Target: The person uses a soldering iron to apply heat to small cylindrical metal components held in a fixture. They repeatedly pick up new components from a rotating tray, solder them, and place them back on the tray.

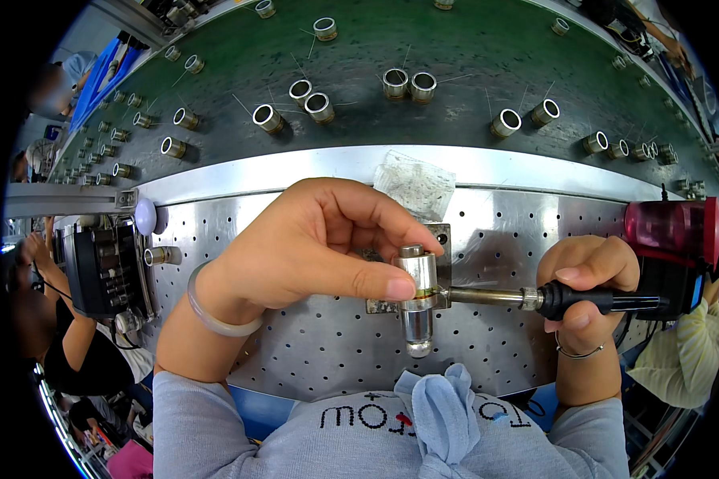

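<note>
You had a short, shiny silver metal cylinder (416, 299) standing upright at the middle of the perforated steel counter (311, 351), seated in a small grey bracket. Its upper part was a wider sleeve with a flat cap, a brass-coloured ring circled its waist, and a narrower polished stem ended in a rounded tip below. A black-handled soldering iron (567, 300) lay horizontal, its metal shaft meeting the cylinder's right side at the ring.

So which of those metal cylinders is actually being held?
The cylinder on the perforated plate, pinched by the left hand. The rest sit loose on the green belt.
</note>
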`<state>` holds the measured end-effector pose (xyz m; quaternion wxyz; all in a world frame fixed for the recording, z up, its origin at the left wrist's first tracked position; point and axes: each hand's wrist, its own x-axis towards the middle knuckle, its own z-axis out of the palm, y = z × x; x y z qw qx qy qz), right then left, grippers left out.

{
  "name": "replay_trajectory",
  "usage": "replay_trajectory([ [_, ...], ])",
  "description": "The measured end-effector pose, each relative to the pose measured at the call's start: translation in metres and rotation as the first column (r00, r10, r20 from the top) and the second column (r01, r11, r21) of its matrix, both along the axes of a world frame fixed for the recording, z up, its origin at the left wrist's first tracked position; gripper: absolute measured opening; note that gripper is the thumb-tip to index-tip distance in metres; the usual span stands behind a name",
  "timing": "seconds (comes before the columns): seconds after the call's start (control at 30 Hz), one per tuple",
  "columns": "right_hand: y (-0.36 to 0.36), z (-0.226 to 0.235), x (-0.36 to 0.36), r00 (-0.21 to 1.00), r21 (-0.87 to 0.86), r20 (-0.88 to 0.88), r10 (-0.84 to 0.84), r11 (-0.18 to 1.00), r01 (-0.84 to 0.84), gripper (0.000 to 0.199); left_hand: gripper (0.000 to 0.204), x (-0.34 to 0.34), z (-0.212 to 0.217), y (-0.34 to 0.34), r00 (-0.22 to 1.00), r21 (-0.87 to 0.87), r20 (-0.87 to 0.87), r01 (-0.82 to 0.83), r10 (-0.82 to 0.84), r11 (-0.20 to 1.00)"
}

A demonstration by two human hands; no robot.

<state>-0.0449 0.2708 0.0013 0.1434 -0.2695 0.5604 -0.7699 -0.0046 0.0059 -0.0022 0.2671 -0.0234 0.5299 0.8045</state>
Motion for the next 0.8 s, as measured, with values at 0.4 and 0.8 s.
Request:
replay_trajectory([
  [0.4,-0.0003,-0.0015,-0.0035,0.986,0.019,-0.146,0.074,0.997,-0.072,0.033,0.041,-0.0001,-0.0035,-0.0025,1.0,0.033,0.008,0.014,-0.014,0.999],
  [0.8,0.0007,-0.0015,-0.001,0.996,0.002,-0.085,0.033,0.999,-0.033,0.032,0.039,0.0009,0.0016,-0.0005,1.0,-0.004,-0.022,0.008,-0.008,1.0],
])
